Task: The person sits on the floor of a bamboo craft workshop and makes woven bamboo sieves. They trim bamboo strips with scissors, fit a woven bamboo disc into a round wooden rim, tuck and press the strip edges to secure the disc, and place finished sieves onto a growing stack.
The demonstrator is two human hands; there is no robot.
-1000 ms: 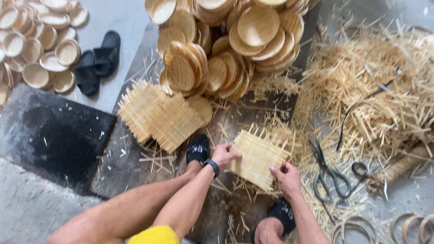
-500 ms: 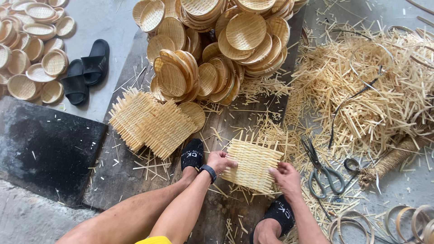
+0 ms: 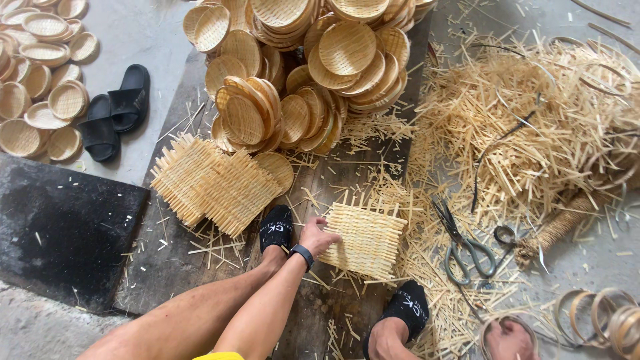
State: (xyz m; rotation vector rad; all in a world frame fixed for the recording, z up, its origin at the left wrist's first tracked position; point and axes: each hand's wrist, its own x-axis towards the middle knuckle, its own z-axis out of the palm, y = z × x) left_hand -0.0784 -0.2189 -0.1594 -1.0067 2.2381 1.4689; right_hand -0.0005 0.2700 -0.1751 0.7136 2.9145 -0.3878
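Head view: weaving spot on dark wooden boards (image 3: 200, 267) over grey concrete floor.
Stacked woven trays (image 3: 320, 60); loose bamboo strips (image 3: 527, 127); scissors (image 3: 463, 243). Left hand (image 3: 319, 237) fingers closed on square woven mat (image 3: 367, 239); right hand (image 3: 510, 339) fingers curled around a ring (image 3: 497, 327).

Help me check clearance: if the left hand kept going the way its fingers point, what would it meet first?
The left hand already rests on the woven mat; beyond it, probably loose strips, then scissors, though depth is unclear.
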